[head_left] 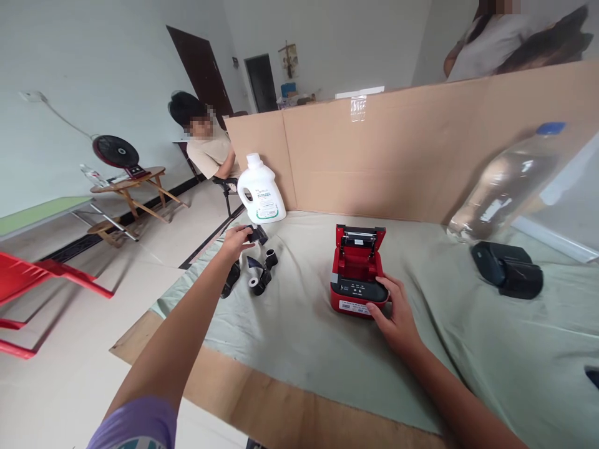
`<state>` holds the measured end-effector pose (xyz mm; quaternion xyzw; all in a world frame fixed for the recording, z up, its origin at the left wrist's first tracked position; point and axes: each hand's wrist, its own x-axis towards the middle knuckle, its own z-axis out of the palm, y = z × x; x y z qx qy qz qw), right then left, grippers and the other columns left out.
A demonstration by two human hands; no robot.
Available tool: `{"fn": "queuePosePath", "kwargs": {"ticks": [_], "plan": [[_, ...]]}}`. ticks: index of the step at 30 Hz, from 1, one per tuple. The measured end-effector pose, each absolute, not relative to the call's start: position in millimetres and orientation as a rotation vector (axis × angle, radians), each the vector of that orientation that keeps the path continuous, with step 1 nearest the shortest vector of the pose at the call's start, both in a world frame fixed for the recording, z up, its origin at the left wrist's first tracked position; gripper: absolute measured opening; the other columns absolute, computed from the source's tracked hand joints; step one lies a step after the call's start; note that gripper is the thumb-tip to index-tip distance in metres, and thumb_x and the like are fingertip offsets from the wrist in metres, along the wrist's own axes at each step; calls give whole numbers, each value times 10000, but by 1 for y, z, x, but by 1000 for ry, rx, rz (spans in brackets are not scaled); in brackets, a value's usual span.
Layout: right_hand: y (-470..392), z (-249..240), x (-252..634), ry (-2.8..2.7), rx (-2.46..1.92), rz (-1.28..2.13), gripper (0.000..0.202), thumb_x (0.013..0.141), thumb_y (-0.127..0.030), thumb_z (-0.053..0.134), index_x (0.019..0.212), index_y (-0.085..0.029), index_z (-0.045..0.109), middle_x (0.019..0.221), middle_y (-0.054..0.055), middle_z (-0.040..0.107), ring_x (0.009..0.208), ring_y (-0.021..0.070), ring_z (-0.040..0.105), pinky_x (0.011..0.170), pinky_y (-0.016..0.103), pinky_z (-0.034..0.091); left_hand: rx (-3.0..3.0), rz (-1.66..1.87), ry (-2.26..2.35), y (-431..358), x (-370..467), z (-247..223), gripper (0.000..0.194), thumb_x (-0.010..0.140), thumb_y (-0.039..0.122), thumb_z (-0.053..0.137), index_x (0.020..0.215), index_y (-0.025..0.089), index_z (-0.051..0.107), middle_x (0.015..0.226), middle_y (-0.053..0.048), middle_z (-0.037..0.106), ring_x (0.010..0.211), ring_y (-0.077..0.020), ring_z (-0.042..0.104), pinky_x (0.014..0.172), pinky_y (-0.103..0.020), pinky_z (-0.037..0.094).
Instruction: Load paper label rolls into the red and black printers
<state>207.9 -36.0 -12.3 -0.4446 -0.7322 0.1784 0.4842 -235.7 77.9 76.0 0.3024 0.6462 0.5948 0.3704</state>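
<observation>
A small red and black label printer (pixel 358 274) stands on the cloth with its lid raised, so its red inner bay shows. My right hand (pixel 395 312) grips its front right corner, thumb on the front face and fingers on the right side. Over at the left, my left hand (pixel 236 242) has its fingers closed on a small black roll-like piece (pixel 256 234) near the far left edge of the table. Black ribbon rolls (pixel 262 277) with pale cores lie just nearer. Beside them is a black object (pixel 231 280), partly hidden by my left forearm.
A white detergent jug (pixel 262 193) stands behind my left hand, before a cardboard screen (pixel 365 162). A large clear bottle (pixel 505 187) and a black device (pixel 508 269) are at the right. One person (pixel 206 146) sits beyond the screen; another (pixel 496 47) is behind it.
</observation>
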Motion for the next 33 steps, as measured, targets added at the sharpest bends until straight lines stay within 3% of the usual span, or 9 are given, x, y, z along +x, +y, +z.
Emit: {"fn": "queuePosePath", "kwargs": {"ticks": [4, 8, 13, 18, 24, 33], "plan": [[-36, -13, 209, -1787, -1085, 440, 499, 914, -389, 606, 1376, -279, 453, 1419, 133, 437, 1298, 313, 478, 1011, 496, 470, 804, 1511, 1680, 83, -243, 66, 200, 763, 172, 699, 943, 157, 614, 969, -90, 664, 869, -198, 670, 779, -393, 628], [-35, -13, 209, -1789, -1086, 450, 499, 913, -386, 604, 1375, -278, 452, 1422, 138, 433, 1305, 320, 466, 995, 506, 479, 881, 1462, 1678, 85, -248, 60, 352, 678, 192, 810, 974, 160, 623, 1069, -102, 678, 930, -185, 673, 804, -312, 602], [-35, -12, 209, -1794, -1076, 438, 502, 907, -376, 614, 1372, -271, 456, 1419, 141, 437, 1317, 327, 458, 1023, 528, 462, 1012, 1394, 1734, 85, -253, 66, 370, 617, 276, 851, 916, 137, 682, 996, -109, 718, 963, -241, 677, 818, -346, 574], [-35, -9, 209, -1795, -1085, 425, 494, 907, -372, 611, 1368, -275, 462, 1406, 134, 449, 1306, 325, 473, 1034, 533, 452, 1159, 1386, 1876, 84, -257, 73, 432, 616, 329, 839, 998, 171, 712, 1056, -76, 717, 999, -235, 659, 887, -329, 509], [-36, -8, 207, -1788, -1077, 436, 498, 906, -363, 613, 1373, -285, 458, 1399, 125, 451, 1314, 317, 464, 1049, 531, 440, 1383, 934, 2343, 81, -254, 63, 471, 659, 372, 771, 1077, 168, 697, 953, -60, 725, 910, -236, 674, 790, -309, 488], [-35, -9, 207, -1785, -1073, 436, 507, 900, -370, 619, 1373, -282, 458, 1410, 130, 445, 1319, 321, 459, 1048, 533, 436, 1396, 773, 2393, 86, -240, 46, 416, 577, 279, 772, 966, 192, 655, 982, -75, 726, 967, -259, 659, 769, -293, 457]]}}
